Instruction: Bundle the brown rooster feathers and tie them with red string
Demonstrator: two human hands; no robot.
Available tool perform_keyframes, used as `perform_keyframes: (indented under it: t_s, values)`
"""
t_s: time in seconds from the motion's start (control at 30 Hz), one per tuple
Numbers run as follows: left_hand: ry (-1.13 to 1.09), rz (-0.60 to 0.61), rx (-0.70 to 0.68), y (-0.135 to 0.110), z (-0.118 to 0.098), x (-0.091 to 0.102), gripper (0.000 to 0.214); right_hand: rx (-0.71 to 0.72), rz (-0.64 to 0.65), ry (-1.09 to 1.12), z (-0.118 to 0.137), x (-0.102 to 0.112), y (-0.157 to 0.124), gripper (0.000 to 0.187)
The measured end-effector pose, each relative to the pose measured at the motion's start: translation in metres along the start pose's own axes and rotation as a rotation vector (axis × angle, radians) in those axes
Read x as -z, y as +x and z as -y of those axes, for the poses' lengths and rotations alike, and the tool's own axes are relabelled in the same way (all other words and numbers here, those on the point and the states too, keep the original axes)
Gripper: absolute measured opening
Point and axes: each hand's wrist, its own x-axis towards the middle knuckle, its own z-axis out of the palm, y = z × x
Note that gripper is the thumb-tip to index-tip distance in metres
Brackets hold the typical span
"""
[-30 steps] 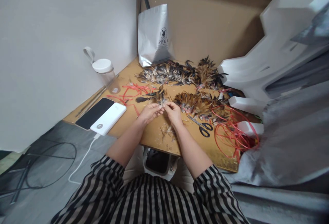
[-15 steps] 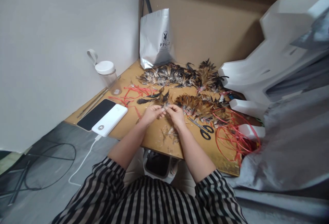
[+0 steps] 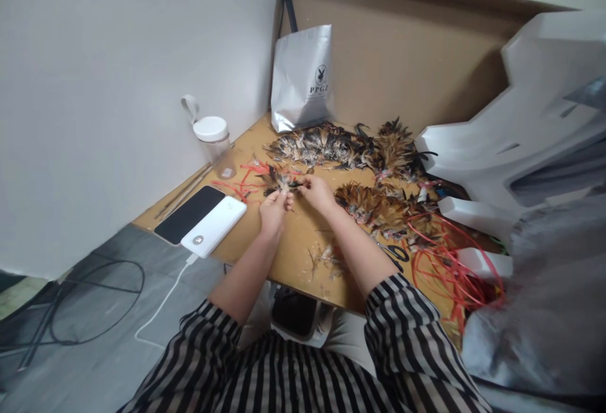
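Observation:
My left hand [image 3: 275, 209] is closed on the base of a small bunch of feathers [image 3: 277, 180], brown and dark with pale fluff, tilted up and to the left. Close by on the right, my right hand [image 3: 316, 193] pinches a dark feather tip at the bunch's edge. To the right of that hand lies a row of brown feather bundles [image 3: 374, 204] on the wooden table [image 3: 288, 261]. Behind it stretches another row of darker feather bundles [image 3: 326, 148]. My right forearm partly covers the black-handled scissors [image 3: 398, 252].
Red plastic strips lie in a tangle [image 3: 454, 268] at the right and in a smaller heap [image 3: 241, 179] at left. A phone [image 3: 189, 214], a white power bank [image 3: 214, 227] with cable, a lidded jar [image 3: 215, 148] and a silver bag [image 3: 303, 78] stand or lie around. Feather scraps [image 3: 326, 258] are near the front edge.
The feather bunch has turned leftward in my left hand. My right hand has moved apart from the left, toward the bunch's right side. The view has shifted, so the scene appears further right.

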Motion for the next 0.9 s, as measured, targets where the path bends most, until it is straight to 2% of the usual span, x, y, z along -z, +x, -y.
perform_keyframes:
  t_s: [0.13, 0.23, 0.33, 0.43, 0.5, 0.57, 0.67, 0.8, 0.9]
  values:
    - [-0.039, -0.041, 0.038, 0.003, 0.002, 0.001, 0.016, 0.077, 0.042, -0.209, 0.011, -0.019, 0.015, 0.023]
    - [-0.073, -0.049, 0.058, 0.004, 0.002, 0.001, 0.014, 0.027, 0.038, -0.158, 0.013, -0.028, 0.026, 0.014]
    - [-0.155, -0.049, 0.121, 0.004, 0.001, 0.002, 0.007, -0.126, -0.073, 0.174, 0.009, -0.027, 0.034, 0.011]
    - [-0.257, -0.015, 0.235, 0.004, -0.001, 0.002, 0.002, -0.313, -0.151, 0.689, 0.007, -0.013, 0.03, 0.015]
    - [-0.323, 0.024, 0.311, 0.004, -0.002, 0.002, 0.005, -0.4, -0.122, 0.99, 0.007, -0.001, 0.018, 0.02]
    - [-0.379, 0.051, 0.359, 0.004, -0.002, 0.002, 0.007, -0.428, -0.09, 1.122, 0.008, 0.008, 0.004, 0.025]
    - [-0.448, 0.062, 0.363, 0.003, -0.005, 0.001, 0.009, -0.366, -0.085, 0.991, 0.004, 0.01, -0.01, 0.023]
    - [-0.506, 0.081, 0.314, 0.002, -0.009, 0.002, 0.012, -0.191, -0.056, 0.508, -0.005, -0.003, -0.007, 0.015]
    - [-0.511, 0.083, 0.31, 0.002, -0.01, 0.002, 0.01, -0.093, -0.023, 0.103, -0.001, -0.013, 0.0, 0.018]
